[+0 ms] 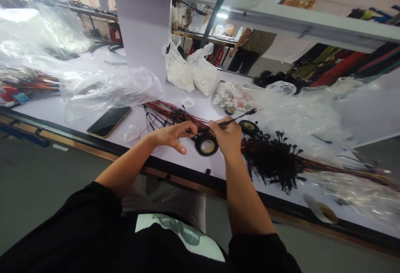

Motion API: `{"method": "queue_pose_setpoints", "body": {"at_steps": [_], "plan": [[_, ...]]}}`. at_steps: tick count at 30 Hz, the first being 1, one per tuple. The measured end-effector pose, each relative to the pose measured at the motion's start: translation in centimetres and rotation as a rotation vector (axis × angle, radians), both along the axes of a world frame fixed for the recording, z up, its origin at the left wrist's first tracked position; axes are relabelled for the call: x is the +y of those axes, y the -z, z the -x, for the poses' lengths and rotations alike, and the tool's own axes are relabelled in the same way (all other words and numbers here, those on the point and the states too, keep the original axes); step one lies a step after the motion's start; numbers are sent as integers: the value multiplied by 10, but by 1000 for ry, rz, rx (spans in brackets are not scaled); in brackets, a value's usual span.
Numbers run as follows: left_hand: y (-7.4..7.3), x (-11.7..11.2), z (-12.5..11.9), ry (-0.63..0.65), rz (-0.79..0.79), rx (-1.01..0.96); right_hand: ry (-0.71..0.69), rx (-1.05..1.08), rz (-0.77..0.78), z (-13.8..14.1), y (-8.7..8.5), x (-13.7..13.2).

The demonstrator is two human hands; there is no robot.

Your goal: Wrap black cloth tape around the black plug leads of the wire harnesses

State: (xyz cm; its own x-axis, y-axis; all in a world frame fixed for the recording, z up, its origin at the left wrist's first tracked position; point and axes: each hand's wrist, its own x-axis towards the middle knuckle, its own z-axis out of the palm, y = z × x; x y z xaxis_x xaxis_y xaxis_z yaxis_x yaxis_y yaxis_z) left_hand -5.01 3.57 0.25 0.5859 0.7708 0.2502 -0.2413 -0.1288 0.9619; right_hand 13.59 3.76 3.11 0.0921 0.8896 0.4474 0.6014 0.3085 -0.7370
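My right hand (227, 136) pinches a black cable (239, 117) whose dark connector end points up and right. Just left of it, my left hand (175, 135) has its thumb and fingers apart, with nothing visible in them. Between the hands is a roll of black tape (206, 145), slightly blurred; I cannot tell whether it hangs from the cable or rests on the table. Behind the hands lies a bundle of red, yellow and black wires (168, 110). A second black tape roll (249, 127) lies to the right of my right hand, beside a heap of black connectors (275, 160).
A phone (109, 122) lies on the left of the white table (190, 167). Clear plastic bags (109, 90) and bags of white parts (203, 73) stand behind. A clear tape roll (321, 209) sits near the front edge. A shelf (250, 8) crosses above; a person (254, 48) stands beyond.
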Motion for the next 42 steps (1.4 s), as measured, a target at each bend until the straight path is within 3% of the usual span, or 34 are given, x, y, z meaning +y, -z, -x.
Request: {"method": "queue_pose_setpoints", "body": {"at_steps": [2,5,11,15,18,22,26,29,32,34,36,39,42], "plan": [[3,2,-8,-84,22,32,-27,-37,-14,1,-1,-2],[9,4,-20,-326,-25,89,-69,-72,-11,7,0,-5],[8,-1,-27,-514,-183,241,-104,43,5,16,7,-4],[7,-4,-26,-594,-247,261,-310,265,235,17,9,-2],[8,-5,-27,-654,-211,294,-390,277,322,17,9,-1],[3,-7,-32,-617,-85,159,-303,186,158,14,8,-2],[-11,-8,-28,-532,241,-103,-249,220,89,10,3,-5],[-18,-7,-19,-290,476,-130,-339,305,120,10,0,-8],[-16,-10,-16,-88,606,-184,-424,294,153,10,0,-10],[-10,-14,-18,-88,595,-253,-440,303,148,10,1,-9],[-3,-21,-22,-169,521,-323,-428,331,134,10,4,-7],[6,-37,-26,-357,319,-375,-402,380,173,10,6,-4],[11,-55,-22,-500,108,-276,-362,404,214,9,5,-4]]}}
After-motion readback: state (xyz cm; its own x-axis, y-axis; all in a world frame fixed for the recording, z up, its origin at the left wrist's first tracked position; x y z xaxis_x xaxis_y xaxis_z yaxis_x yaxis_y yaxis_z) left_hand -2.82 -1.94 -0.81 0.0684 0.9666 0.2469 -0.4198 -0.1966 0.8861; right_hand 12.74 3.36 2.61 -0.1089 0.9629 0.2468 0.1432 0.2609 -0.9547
